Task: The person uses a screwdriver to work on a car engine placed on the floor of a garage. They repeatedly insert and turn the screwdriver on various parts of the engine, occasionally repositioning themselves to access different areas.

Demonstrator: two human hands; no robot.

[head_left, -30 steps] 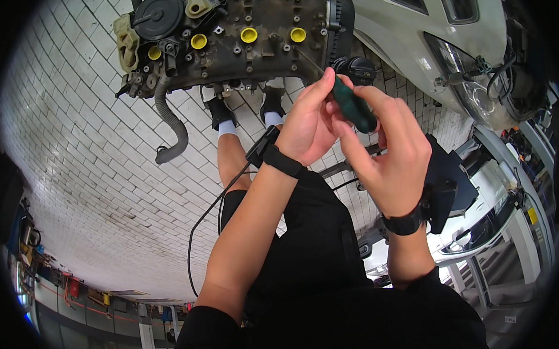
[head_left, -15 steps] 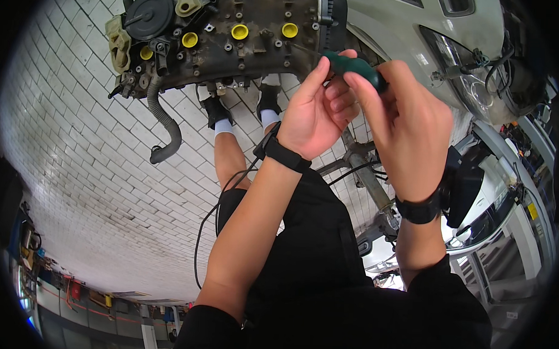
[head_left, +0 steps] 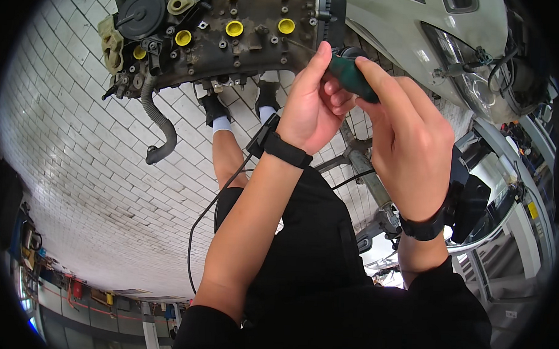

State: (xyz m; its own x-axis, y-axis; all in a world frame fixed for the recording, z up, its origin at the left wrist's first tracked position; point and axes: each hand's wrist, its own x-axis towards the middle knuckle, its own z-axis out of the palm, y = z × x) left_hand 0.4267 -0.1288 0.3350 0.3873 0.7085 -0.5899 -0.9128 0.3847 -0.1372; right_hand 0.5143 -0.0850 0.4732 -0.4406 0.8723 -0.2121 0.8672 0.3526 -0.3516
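A screwdriver with a dark green handle (head_left: 355, 80) slants between my hands, its thin shaft pointing left toward the dirty engine (head_left: 253, 53). My left hand (head_left: 312, 108) is closed around its front end, thumb raised along the shaft and fingers curled. Behind it, my right hand (head_left: 410, 139) grips the rear of the handle, the index finger lying along the top. The shaft's tip seems to reach the engine cover beside a small bolt (head_left: 274, 40), below the rightmost yellow plug (head_left: 286, 26); contact cannot be made out.
A ribbed hose (head_left: 152, 111) hangs from the engine's left end, near a round black cover (head_left: 141, 14). To the right stand a pale car body (head_left: 395, 37) with a headlight (head_left: 461, 70) and a metal stand (head_left: 368, 177). Another person's leg (head_left: 228, 154) is below the engine.
My right hand has shifted its hold on the handle: the index finger now stretches along it and the thumb has dropped lower. The handle sits slightly lower; my left hand stays on the front end.
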